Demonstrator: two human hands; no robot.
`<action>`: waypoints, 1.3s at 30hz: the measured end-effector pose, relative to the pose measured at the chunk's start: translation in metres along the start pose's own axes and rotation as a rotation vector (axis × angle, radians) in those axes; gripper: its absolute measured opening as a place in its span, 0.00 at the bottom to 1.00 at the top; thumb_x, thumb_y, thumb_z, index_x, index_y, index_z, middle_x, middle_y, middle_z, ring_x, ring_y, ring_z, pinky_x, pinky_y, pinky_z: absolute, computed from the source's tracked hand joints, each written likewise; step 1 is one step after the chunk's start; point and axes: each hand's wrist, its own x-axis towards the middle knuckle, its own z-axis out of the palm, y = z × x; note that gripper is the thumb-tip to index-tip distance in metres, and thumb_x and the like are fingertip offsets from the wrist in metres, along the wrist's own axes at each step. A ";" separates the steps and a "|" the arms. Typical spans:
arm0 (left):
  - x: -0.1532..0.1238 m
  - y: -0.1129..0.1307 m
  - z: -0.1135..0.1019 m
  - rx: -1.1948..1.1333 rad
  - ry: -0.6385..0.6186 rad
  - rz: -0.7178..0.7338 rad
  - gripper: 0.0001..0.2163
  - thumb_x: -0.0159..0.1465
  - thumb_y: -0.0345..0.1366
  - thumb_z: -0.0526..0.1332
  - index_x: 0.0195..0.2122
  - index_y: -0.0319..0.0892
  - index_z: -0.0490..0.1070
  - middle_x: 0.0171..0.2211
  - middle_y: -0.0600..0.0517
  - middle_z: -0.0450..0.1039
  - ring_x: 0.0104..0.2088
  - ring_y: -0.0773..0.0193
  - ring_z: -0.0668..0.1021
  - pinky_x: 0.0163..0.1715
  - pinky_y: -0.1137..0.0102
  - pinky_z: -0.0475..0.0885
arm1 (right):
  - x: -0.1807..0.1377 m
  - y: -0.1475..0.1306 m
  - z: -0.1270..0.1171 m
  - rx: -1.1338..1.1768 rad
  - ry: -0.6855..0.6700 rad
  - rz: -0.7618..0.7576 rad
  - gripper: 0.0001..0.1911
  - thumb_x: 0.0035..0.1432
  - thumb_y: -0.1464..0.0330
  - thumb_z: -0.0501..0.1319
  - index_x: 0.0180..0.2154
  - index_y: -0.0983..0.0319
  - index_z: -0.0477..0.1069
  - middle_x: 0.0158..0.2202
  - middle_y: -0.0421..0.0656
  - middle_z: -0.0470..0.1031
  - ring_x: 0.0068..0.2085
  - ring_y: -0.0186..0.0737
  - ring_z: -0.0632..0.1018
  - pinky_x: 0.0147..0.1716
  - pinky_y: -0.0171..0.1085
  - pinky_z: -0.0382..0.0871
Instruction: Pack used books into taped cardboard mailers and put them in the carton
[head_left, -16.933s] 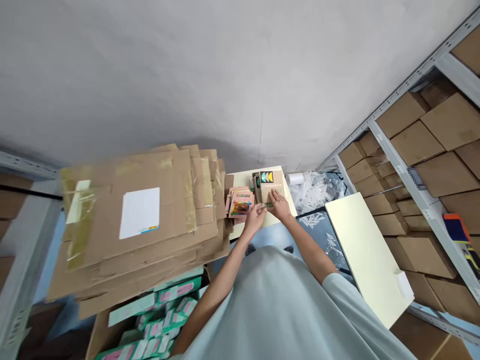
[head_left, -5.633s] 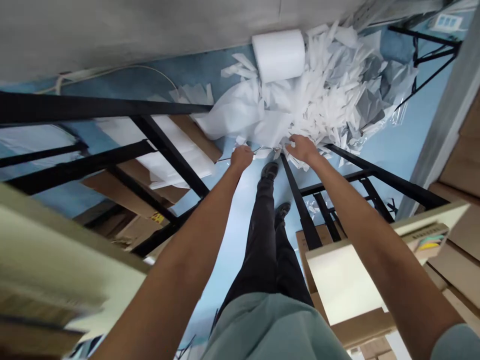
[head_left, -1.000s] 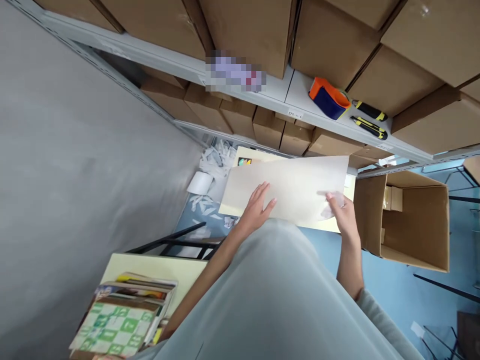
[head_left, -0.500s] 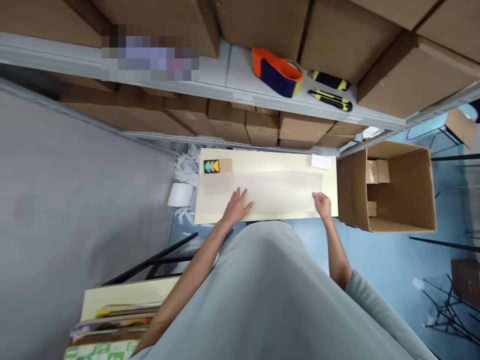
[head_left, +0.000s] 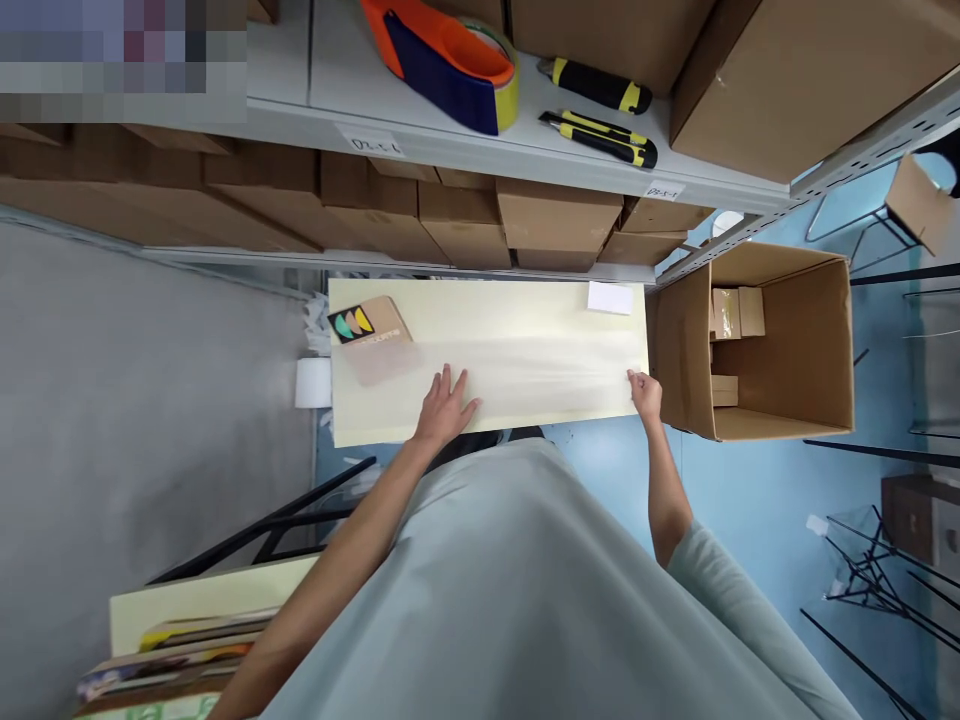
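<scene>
A long, thin translucent sheet (head_left: 525,372) lies along the pale table (head_left: 480,300) in front of me. Flat on its near part rests my left hand (head_left: 444,405), fingers spread. My right hand (head_left: 645,392) pinches the sheet's right end, close to the table's right edge. The sheet's left end partly overlaps a small brown cardboard box (head_left: 386,318) marked with coloured half circles on black, which sits slanted at the far left. Near the far right corner of the table lies a small white card or stack of labels (head_left: 610,297).
Above the table runs a shelf with cardboard boxes, a tape dispenser (head_left: 450,65) and two utility knives (head_left: 600,85) (head_left: 604,137). A large open carton (head_left: 780,350) holding small boxes stands right of the table. A white roll (head_left: 313,383) is at the left.
My right hand has drawn the sheet rightward to the table's edge. The small cardboard box has turned to a slant. My view has come closer to the shelf and shifted right.
</scene>
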 end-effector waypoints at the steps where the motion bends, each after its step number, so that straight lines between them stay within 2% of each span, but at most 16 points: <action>1: -0.001 -0.001 0.002 -0.003 -0.014 -0.021 0.37 0.75 0.52 0.56 0.80 0.39 0.54 0.83 0.33 0.41 0.81 0.31 0.51 0.76 0.41 0.59 | 0.003 0.003 0.001 -0.028 -0.006 0.028 0.32 0.71 0.41 0.53 0.22 0.54 0.60 0.19 0.35 0.63 0.27 0.37 0.67 0.30 0.34 0.63; 4: -0.003 -0.004 0.007 -0.025 -0.089 -0.089 0.38 0.74 0.51 0.57 0.80 0.39 0.53 0.82 0.32 0.42 0.81 0.30 0.52 0.75 0.42 0.59 | 0.008 0.004 0.009 -0.074 0.030 0.099 0.27 0.72 0.47 0.55 0.27 0.57 0.69 0.25 0.42 0.73 0.31 0.42 0.74 0.35 0.36 0.68; 6: -0.004 -0.007 0.010 -0.049 -0.158 -0.109 0.38 0.74 0.50 0.58 0.80 0.37 0.53 0.82 0.29 0.42 0.81 0.32 0.54 0.76 0.45 0.58 | 0.008 -0.004 0.016 -0.099 0.096 0.132 0.22 0.73 0.52 0.55 0.38 0.61 0.76 0.39 0.53 0.80 0.42 0.49 0.79 0.43 0.41 0.73; 8: -0.003 -0.009 0.014 -0.067 -0.199 -0.097 0.38 0.74 0.50 0.58 0.80 0.36 0.53 0.82 0.28 0.42 0.80 0.33 0.55 0.76 0.47 0.58 | 0.005 -0.019 0.025 -0.110 0.162 0.112 0.22 0.74 0.57 0.54 0.52 0.66 0.76 0.55 0.63 0.77 0.55 0.55 0.79 0.53 0.47 0.74; 10: -0.003 -0.010 0.018 -0.084 -0.199 -0.071 0.38 0.73 0.50 0.59 0.79 0.37 0.54 0.82 0.27 0.42 0.80 0.31 0.55 0.75 0.45 0.59 | -0.001 -0.042 0.036 -0.100 0.160 0.026 0.23 0.74 0.60 0.55 0.59 0.68 0.74 0.63 0.66 0.72 0.63 0.58 0.75 0.61 0.51 0.72; 12: -0.002 -0.010 0.022 -0.106 -0.185 -0.049 0.37 0.72 0.50 0.60 0.77 0.37 0.57 0.82 0.27 0.42 0.80 0.30 0.56 0.74 0.42 0.59 | -0.012 -0.071 0.054 -0.090 0.067 -0.095 0.24 0.74 0.61 0.55 0.62 0.69 0.74 0.65 0.65 0.70 0.66 0.59 0.73 0.66 0.52 0.70; 15: -0.002 -0.011 0.023 -0.169 -0.168 -0.018 0.35 0.70 0.48 0.62 0.75 0.37 0.62 0.81 0.28 0.44 0.80 0.29 0.56 0.75 0.40 0.56 | -0.037 -0.122 0.091 -0.128 -0.160 -0.281 0.24 0.76 0.62 0.55 0.64 0.68 0.74 0.70 0.63 0.68 0.69 0.58 0.71 0.71 0.52 0.67; 18: -0.001 -0.016 0.019 -0.307 -0.121 0.032 0.32 0.69 0.48 0.64 0.71 0.38 0.69 0.79 0.32 0.56 0.79 0.36 0.60 0.78 0.43 0.53 | -0.068 -0.176 0.128 -0.197 -0.393 -0.457 0.25 0.77 0.63 0.55 0.67 0.66 0.73 0.74 0.59 0.65 0.71 0.58 0.69 0.73 0.53 0.66; 20: -0.001 -0.025 0.014 -0.387 -0.090 0.045 0.30 0.69 0.48 0.65 0.69 0.40 0.72 0.75 0.36 0.66 0.77 0.42 0.66 0.78 0.49 0.56 | -0.086 -0.212 0.147 -0.242 -0.509 -0.558 0.26 0.77 0.64 0.54 0.69 0.65 0.72 0.76 0.57 0.64 0.73 0.57 0.68 0.73 0.52 0.65; 22: -0.001 -0.039 0.006 -0.439 -0.065 0.027 0.27 0.70 0.48 0.64 0.67 0.41 0.75 0.71 0.39 0.73 0.72 0.46 0.74 0.75 0.55 0.64 | -0.098 -0.247 0.163 -0.285 -0.587 -0.646 0.27 0.78 0.64 0.53 0.71 0.66 0.70 0.77 0.55 0.63 0.74 0.56 0.67 0.74 0.50 0.65; 25: -0.003 -0.069 -0.012 -0.511 0.003 -0.027 0.23 0.73 0.45 0.59 0.66 0.43 0.76 0.66 0.42 0.79 0.65 0.52 0.80 0.68 0.60 0.72 | -0.109 -0.297 0.184 -0.350 -0.665 -0.754 0.28 0.79 0.66 0.51 0.73 0.67 0.68 0.78 0.54 0.62 0.73 0.55 0.68 0.73 0.49 0.65; 30: 0.000 -0.139 -0.056 -0.579 0.176 -0.170 0.22 0.74 0.38 0.57 0.67 0.40 0.74 0.67 0.42 0.77 0.60 0.55 0.83 0.64 0.63 0.75 | -0.116 -0.359 0.225 -0.479 -0.751 -0.840 0.29 0.77 0.69 0.52 0.74 0.66 0.65 0.81 0.52 0.57 0.73 0.57 0.69 0.72 0.53 0.67; 35: 0.025 -0.201 -0.099 -0.608 0.267 -0.327 0.24 0.72 0.37 0.59 0.68 0.37 0.72 0.67 0.38 0.76 0.54 0.51 0.84 0.64 0.58 0.75 | -0.125 -0.381 0.260 -0.614 -0.831 -0.746 0.30 0.76 0.70 0.52 0.75 0.69 0.61 0.83 0.54 0.50 0.75 0.59 0.66 0.71 0.54 0.68; 39: 0.057 -0.222 -0.117 -0.644 0.238 -0.387 0.23 0.70 0.37 0.62 0.65 0.36 0.73 0.63 0.37 0.80 0.56 0.50 0.83 0.60 0.61 0.74 | -0.132 -0.383 0.272 -0.676 -0.853 -0.651 0.31 0.74 0.71 0.55 0.75 0.69 0.61 0.83 0.55 0.48 0.76 0.59 0.65 0.69 0.54 0.71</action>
